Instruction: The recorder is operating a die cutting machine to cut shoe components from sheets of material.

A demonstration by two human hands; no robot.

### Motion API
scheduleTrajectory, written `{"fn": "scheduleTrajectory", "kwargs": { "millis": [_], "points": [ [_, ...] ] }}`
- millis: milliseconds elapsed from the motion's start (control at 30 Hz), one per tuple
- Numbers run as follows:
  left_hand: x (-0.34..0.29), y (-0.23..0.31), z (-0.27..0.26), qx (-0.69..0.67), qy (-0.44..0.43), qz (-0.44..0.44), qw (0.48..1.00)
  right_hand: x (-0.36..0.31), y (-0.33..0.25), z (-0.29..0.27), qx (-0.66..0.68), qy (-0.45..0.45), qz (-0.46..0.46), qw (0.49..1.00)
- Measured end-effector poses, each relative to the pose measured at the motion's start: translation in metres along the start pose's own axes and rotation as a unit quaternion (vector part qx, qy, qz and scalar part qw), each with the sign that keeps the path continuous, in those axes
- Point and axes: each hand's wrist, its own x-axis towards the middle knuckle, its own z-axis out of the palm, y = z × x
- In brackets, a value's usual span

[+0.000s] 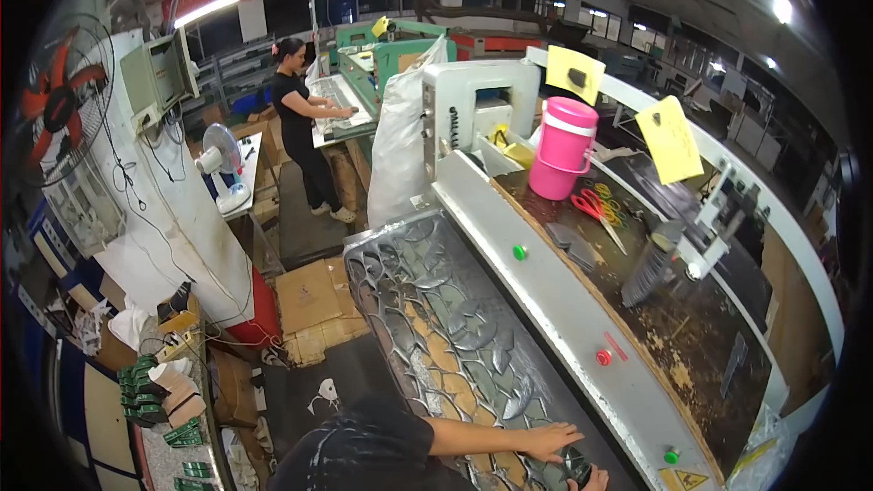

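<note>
A long tray-like bed [353,245] in front of me holds a dark sheet cut through with many curved, leaf-like outlines; tan and grey backing shows in its gaps. My left hand [550,439] lies palm down near the bed's right side, fingers stretched out. Just below it is a small dark glossy piece [576,465], whose exact kind I cannot make out. My right hand [593,480] shows only in part at the lower edge, its fingers bent against that piece. The rest of that hand is cut off.
Along the right runs a grey machine beam [555,295] with green and red buttons. Behind it, a worktop [668,345] bears a pink jug [563,147] and red-handled scissors [600,215]. Flattened cardboard [309,298] lies left of the bed. A co-worker [300,118] stands farther back.
</note>
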Motion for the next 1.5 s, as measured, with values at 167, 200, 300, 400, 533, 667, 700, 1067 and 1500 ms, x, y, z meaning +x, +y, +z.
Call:
{"fn": "scheduleTrajectory", "kwargs": {
  "millis": [167,200,300,400,533,667,700,1067,1500],
  "points": [
    [0.036,0.011,0.036,0.085,-0.042,-0.058,0.994,0.004,0.014,0.006,0.063,0.023,0.011,0.998],
    [0.037,0.015,0.042,0.089,-0.045,-0.066,0.993,0.002,0.023,0.011,0.071,0.019,0.008,0.997],
    [0.032,0.015,0.057,0.074,-0.034,-0.076,0.994,-0.004,0.043,0.037,0.018,0.038,0.007,0.999],
    [0.029,0.021,0.065,0.064,0.005,-0.079,0.995,-0.009,0.050,0.049,-0.001,0.113,-0.034,0.993],
    [0.016,0.032,0.077,0.078,0.076,-0.057,0.992,-0.022,0.040,0.048,-0.031,0.160,-0.042,0.986],
    [0.014,0.048,0.070,0.069,0.064,-0.078,0.992,-0.024,0.038,0.049,-0.015,0.259,-0.094,0.961],
    [0.013,0.051,0.064,0.070,0.065,-0.078,0.992,-0.025,0.038,0.049,-0.018,0.277,-0.109,0.954],
    [-0.033,0.097,-0.043,-0.326,0.078,-0.070,0.940,-0.051,-0.087,0.028,0.320,0.256,-0.012,0.912],
    [-0.144,0.028,-0.128,-0.492,0.173,-0.185,0.833,0.001,-0.243,0.100,0.469,0.078,0.083,0.876]
  ]
}}
